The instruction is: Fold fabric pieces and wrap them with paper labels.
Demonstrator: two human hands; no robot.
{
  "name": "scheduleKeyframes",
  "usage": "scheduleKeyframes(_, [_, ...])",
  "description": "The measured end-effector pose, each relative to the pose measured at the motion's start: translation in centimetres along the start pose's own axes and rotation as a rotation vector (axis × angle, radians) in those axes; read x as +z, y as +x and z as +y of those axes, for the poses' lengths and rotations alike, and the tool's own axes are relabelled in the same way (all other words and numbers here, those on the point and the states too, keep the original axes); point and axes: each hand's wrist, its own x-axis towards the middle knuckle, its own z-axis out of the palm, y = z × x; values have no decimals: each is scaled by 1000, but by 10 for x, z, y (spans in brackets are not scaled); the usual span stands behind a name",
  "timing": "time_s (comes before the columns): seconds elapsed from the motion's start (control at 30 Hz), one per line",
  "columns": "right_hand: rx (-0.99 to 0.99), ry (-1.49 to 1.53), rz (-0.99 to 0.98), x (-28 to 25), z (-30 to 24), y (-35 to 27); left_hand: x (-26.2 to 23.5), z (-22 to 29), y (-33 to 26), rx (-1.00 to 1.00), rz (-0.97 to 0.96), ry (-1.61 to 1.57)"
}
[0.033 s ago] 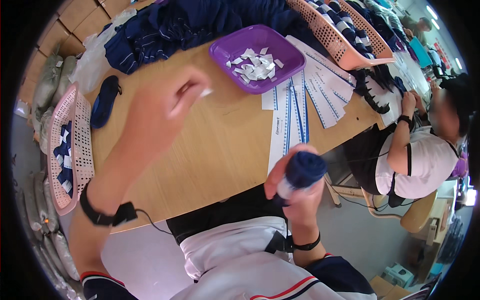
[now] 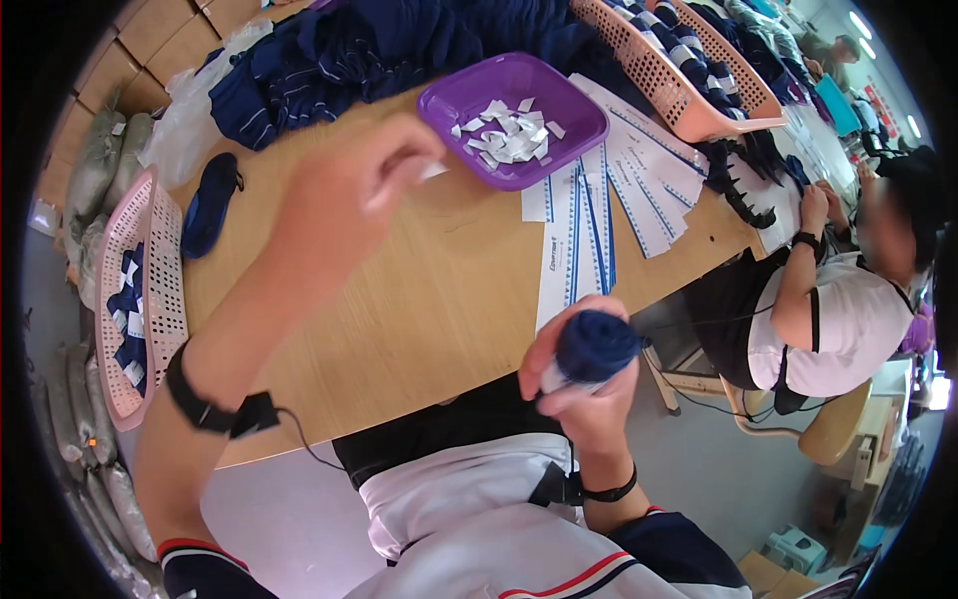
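Note:
My left hand [image 2: 349,195] is over the table, just left of a purple plastic basin [image 2: 431,104]. It is somewhat blurred, with its fingers pinched on a small white tag [image 2: 433,171]. Several similar white tags [image 2: 515,135] lie loose in the basin. Near the table's front edge, my right hand [image 2: 602,411] is wrapped around a tight navy fabric roll [image 2: 599,344]. The roll has a white band around it, and its coiled end faces up.
Printed paper strips [image 2: 565,250] fan out beside the basin. Banded navy rolls fill a peach basket [image 2: 738,122]; a pink basket [image 2: 165,299] stands at left. Navy cloth [image 2: 349,50] is heaped at the back; a dark blue flat piece [image 2: 208,205] lies left. A co-worker [image 2: 848,309] sits at right.
My left hand has moved slightly right, toward the basin, with the white tag. My right hand has shifted a little left with the navy fabric roll.

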Motion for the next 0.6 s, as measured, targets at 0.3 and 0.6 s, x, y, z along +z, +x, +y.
scheduleKeyframes(0.3, [323,515,-15,20,-8,8,36,13,16,429,-66,50])
scheduleKeyframes(0.6, [761,1033,-275,29,38,-12,-20,48,-98,775,-163,275])
